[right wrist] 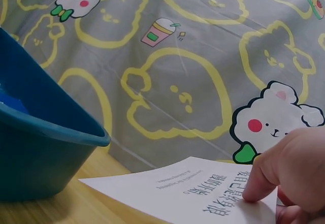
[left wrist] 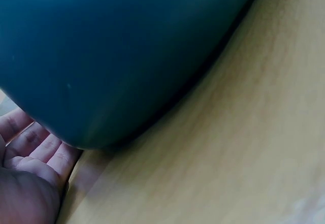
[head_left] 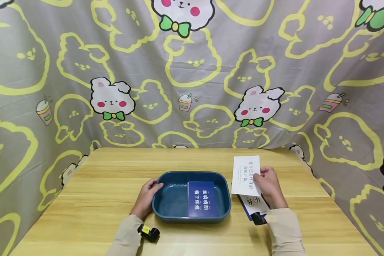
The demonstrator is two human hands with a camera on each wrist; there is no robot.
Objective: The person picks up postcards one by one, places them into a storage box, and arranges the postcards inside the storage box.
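Observation:
My left hand holds the left end of a dark teal basin, its thumb over the rim. In the left wrist view the fingers lie against the basin's outer wall. A dark blue card with white characters lies inside, toward the right end. My right hand pinches a white card with printed characters by its right edge, thumb on top, just right of the basin. Partly hidden beneath that card and hand are more cards, one white with bold black characters, and a blue edge.
The basin stands on a wooden table. A grey curtain with yellow outlines and white cartoon bunnies hangs behind and along both sides. Each wrist carries a small black camera, such as the left one.

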